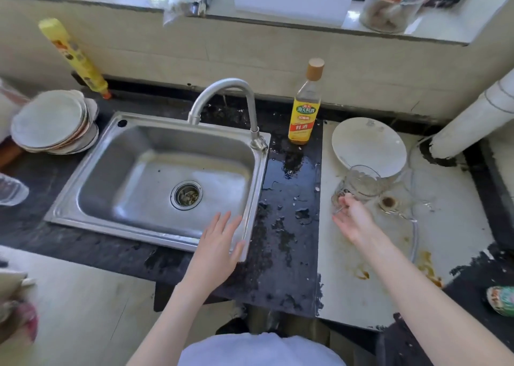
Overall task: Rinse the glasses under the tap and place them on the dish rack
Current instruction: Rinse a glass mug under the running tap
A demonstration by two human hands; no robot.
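Left hand [221,240] flat, fingers spread, holding nothing, over near right corner of steel sink [91,170]. Right hand [354,218] on blurred clear glass [361,183] at pale counter [347,282] slab's left edge; hold unclear. Round white plate [368,145] behind glass. Curved metal tap [222,98] at sink's far right corner.

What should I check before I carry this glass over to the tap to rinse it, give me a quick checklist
1. Right hand has a firm hold on the glass: cannot tell, fingers are at its base and the view is blurred.
2. Left hand free: ok, open over the sink front rim.
3. Sink basin free of dishes: ok.
4. Tap spout over the basin: ok.
5. Water running: cannot tell.
6. Path past the yellow bottle: ok, it stands behind the route.
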